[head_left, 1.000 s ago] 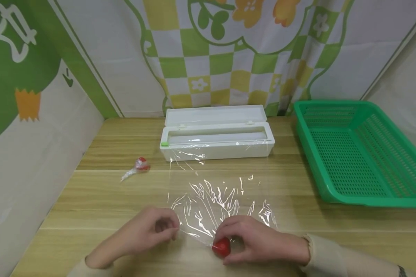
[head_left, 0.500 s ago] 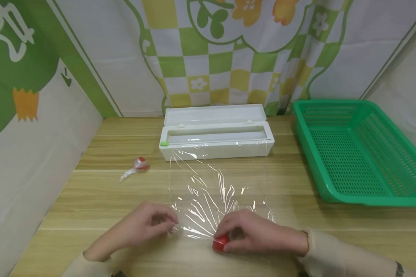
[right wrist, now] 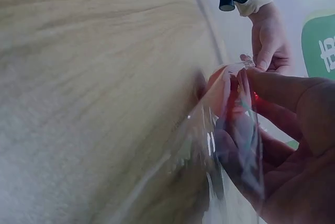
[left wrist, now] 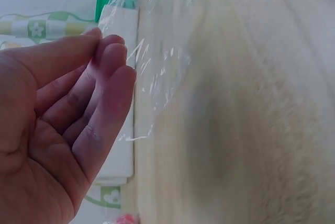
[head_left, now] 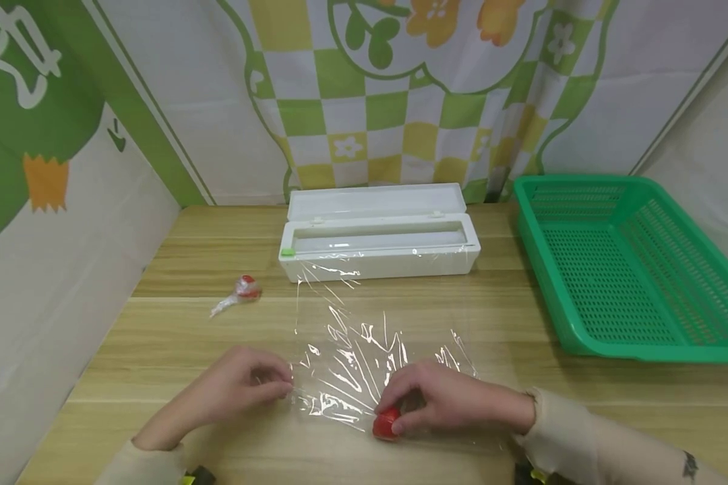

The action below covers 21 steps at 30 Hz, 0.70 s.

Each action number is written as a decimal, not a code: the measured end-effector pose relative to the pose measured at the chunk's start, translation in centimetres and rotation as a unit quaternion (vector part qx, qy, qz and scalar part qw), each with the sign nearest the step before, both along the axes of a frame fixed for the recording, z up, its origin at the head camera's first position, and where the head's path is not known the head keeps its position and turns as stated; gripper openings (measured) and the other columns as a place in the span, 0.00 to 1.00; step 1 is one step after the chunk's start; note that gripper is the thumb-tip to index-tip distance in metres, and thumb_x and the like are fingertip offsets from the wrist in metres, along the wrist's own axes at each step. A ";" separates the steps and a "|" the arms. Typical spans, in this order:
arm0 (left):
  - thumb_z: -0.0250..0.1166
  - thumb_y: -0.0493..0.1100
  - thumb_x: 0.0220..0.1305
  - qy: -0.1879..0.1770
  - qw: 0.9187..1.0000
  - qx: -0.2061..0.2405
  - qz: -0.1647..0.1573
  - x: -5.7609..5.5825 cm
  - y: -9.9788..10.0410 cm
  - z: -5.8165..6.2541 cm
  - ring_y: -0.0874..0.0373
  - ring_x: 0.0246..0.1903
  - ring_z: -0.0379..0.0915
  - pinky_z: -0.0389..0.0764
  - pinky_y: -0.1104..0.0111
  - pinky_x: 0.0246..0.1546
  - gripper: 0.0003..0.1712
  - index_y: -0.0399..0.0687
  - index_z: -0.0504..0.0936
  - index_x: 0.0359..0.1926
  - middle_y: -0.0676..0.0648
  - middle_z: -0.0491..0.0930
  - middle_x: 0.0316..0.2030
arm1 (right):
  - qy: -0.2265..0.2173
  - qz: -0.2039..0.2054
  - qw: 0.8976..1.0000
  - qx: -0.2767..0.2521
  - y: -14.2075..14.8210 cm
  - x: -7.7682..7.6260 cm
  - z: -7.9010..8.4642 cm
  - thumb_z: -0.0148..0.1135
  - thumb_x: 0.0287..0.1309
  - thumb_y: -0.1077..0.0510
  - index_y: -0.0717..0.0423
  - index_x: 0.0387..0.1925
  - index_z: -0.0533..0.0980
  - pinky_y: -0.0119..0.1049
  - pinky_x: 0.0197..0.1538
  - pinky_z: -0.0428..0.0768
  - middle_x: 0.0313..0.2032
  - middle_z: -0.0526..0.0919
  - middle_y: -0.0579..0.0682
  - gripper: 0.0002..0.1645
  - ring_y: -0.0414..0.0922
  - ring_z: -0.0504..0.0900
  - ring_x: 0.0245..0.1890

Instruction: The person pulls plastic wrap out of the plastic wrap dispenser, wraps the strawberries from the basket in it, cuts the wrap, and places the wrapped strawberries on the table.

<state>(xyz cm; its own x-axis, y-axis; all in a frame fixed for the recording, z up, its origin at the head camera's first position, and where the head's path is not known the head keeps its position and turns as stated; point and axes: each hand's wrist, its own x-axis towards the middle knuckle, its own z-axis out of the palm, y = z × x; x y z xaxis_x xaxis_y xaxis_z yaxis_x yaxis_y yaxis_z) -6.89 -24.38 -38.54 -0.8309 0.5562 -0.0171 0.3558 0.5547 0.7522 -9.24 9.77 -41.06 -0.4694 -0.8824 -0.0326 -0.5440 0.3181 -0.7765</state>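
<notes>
A sheet of cling film [head_left: 340,364] stretches over the table from a white dispenser box [head_left: 379,265] towards both hands. At its left edge my left hand [head_left: 240,384] pinches the film between thumb and fingertips; in the left wrist view the film [left wrist: 167,51] hangs past the fingers [left wrist: 112,85]. My right hand [head_left: 443,399] grips a small red roundish object [head_left: 385,424] at the near edge, with film drawn over it. The right wrist view shows film [right wrist: 209,145] falling in folds across the right hand [right wrist: 298,130]. Most of the red object is hidden there.
A second red piece [head_left: 248,287], wrapped in film with a twisted tail, lies on the left of the wooden table [head_left: 176,337]. The dispenser's lid [head_left: 376,202] stands open, its film roll showing. A green slotted basket [head_left: 573,330] is at the right; a patterned curtain hangs behind.
My left hand has moved left, drawing the film's edge outwards. The film's creases have shifted. My right hand stays nearly in place on the red object.
</notes>
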 end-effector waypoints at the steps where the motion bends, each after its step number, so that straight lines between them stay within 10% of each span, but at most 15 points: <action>1: 0.68 0.41 0.62 0.003 1.000 -0.005 0.005 0.0 -0.1 0.1 0.74 0.28 0.75 0.81 0.74 0.30 0.02 0.53 0.86 0.32 0.57 0.85 0.27 | -0.002 -0.002 1.000 0.003 0.0 -0.1 0.0 0.71 0.55 0.53 0.43 0.45 0.85 0.25 0.50 0.79 0.42 0.87 0.34 0.14 0.27 0.78 0.43; 7: 0.69 0.41 0.62 0.048 0.997 -0.050 0.046 -0.2 -0.1 1.2 0.75 0.28 0.75 0.80 0.75 0.29 0.01 0.53 0.86 0.33 0.59 0.85 0.28 | -0.012 -0.003 1.000 0.014 0.0 -0.3 0.0 0.71 0.55 0.52 0.42 0.45 0.85 0.25 0.51 0.78 0.43 0.86 0.33 0.14 0.27 0.78 0.44; 12: 0.71 0.38 0.58 0.154 0.986 -0.039 0.051 0.2 1.8 1.8 0.77 0.26 0.73 0.77 0.79 0.25 0.04 0.53 0.87 0.32 0.59 0.85 0.26 | -0.057 -0.014 0.998 0.019 -0.1 -0.4 0.1 0.72 0.54 0.54 0.43 0.44 0.85 0.25 0.49 0.80 0.41 0.86 0.34 0.14 0.28 0.79 0.43; 17: 0.72 0.37 0.56 0.290 0.956 0.007 -0.046 1.2 5.2 1.7 0.77 0.24 0.70 0.72 0.87 0.26 0.04 0.53 0.86 0.31 0.61 0.83 0.24 | -0.114 -0.036 0.993 0.021 -0.2 -0.5 0.2 0.73 0.53 0.57 0.47 0.44 0.85 0.25 0.46 0.83 0.39 0.85 0.37 0.15 0.28 0.81 0.39; 21: 0.72 0.42 0.59 0.327 0.936 0.000 -0.133 1.8 7.8 1.2 0.75 0.26 0.75 0.74 0.88 0.33 0.01 0.53 0.88 0.34 0.61 0.84 0.27 | -0.138 -0.052 0.989 0.021 -0.3 -0.7 0.2 0.74 0.52 0.58 0.49 0.43 0.82 0.26 0.44 0.83 0.36 0.86 0.39 0.15 0.30 0.83 0.36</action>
